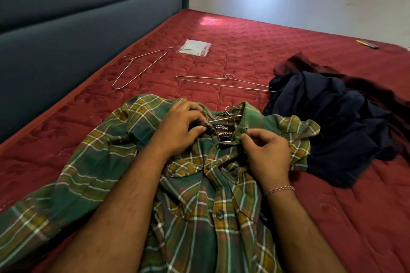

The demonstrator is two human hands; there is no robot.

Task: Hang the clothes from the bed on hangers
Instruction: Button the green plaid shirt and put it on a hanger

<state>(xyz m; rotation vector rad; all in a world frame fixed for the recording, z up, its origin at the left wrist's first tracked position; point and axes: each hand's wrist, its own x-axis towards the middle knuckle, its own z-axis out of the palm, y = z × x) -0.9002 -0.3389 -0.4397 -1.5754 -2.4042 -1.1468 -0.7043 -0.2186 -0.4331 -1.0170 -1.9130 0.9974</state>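
Shirt [199,195]: green plaid, centre and lower frame, spread on the bed [244,55]; soft, light, limp, so it sags wherever unsupported.
Hanger [230,113]: thin stiff wire, apparently tucked inside the collar, hook poking out at the neck.
Left hand [177,128]: fingers curled, pinching the left collar edge.
Right hand [266,153]: pinching the right collar.
Best hold: collar and shoulders, then the hook.
Spare hangers [139,68]: upper left, lying free.
Dark clothes [332,122]: heaped at right.
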